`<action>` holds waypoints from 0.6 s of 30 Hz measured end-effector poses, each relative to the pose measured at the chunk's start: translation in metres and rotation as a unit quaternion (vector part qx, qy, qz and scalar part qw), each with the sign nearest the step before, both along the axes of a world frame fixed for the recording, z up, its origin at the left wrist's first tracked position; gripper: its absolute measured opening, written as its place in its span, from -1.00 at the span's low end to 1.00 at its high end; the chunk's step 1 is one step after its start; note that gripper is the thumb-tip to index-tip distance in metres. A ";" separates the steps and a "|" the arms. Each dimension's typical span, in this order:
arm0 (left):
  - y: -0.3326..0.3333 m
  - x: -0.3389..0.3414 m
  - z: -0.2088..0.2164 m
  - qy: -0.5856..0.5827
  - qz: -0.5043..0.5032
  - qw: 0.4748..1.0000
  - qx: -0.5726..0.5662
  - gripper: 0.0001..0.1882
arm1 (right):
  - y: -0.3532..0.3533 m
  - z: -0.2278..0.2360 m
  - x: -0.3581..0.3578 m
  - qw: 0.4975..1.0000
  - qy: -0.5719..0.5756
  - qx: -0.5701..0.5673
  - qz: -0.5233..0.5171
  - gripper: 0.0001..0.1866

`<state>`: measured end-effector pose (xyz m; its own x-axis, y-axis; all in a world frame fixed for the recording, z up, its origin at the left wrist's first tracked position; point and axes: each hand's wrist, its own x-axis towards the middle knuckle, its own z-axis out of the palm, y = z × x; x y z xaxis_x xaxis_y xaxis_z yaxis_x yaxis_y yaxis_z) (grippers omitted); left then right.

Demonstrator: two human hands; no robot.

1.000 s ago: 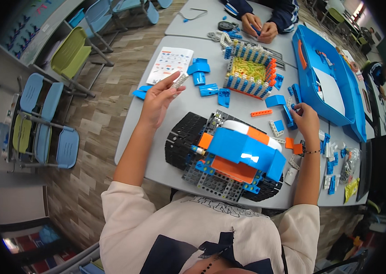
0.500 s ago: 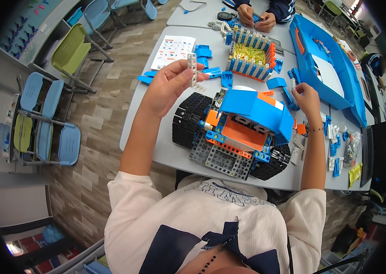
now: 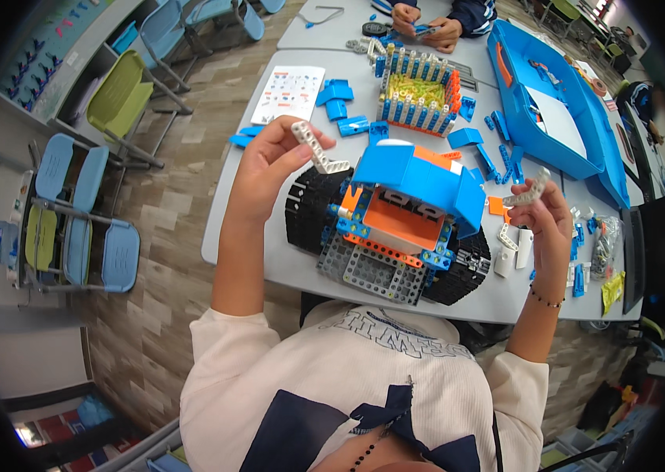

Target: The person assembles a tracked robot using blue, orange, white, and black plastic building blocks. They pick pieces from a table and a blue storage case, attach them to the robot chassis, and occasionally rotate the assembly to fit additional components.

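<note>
Left fingers pinch one bent white beam, right fingers a second beam; one blue-and-orange model stands between.

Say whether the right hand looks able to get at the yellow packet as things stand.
Probably yes: the yellow packet lies uncovered, with only small loose parts between it and the right hand. That hand holds a white angled beam, so its grip may need freeing first.

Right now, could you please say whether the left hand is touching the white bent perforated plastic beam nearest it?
Touching: the head view shows the left hand pinching the white bent perforated plastic beam.
</note>
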<state>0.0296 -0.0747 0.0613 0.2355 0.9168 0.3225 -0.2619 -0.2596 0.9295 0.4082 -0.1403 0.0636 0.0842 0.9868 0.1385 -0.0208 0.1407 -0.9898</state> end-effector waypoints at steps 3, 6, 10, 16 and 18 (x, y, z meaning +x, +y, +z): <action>-0.011 0.001 0.001 0.064 0.054 0.996 0.028 -0.86 | -0.011 -0.004 0.000 1.000 0.015 0.003 0.023 -0.73; -0.024 -0.010 0.005 0.103 0.037 0.994 -0.020 -0.82 | -0.018 -0.007 -0.002 1.000 -0.022 0.017 0.008 -0.76; -0.026 -0.010 -0.003 -0.009 -0.031 0.999 0.033 -0.70 | -0.024 -0.006 -0.005 0.998 -0.034 0.053 -0.008 -0.77; -0.020 -0.010 -0.005 -0.052 -0.041 0.998 -0.003 -0.72 | -0.025 0.013 -0.012 0.991 0.031 0.129 0.022 -0.80; -0.017 -0.007 -0.002 0.000 -0.040 0.999 -0.005 -0.66 | -0.025 0.018 -0.017 0.993 0.032 0.117 0.010 -0.81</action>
<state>0.0222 -0.0921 0.0590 0.3075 0.8986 0.3129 -0.2816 -0.2281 0.9320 0.3917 -0.1651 0.0817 0.0813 0.9297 0.3591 -0.0870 0.3656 -0.9267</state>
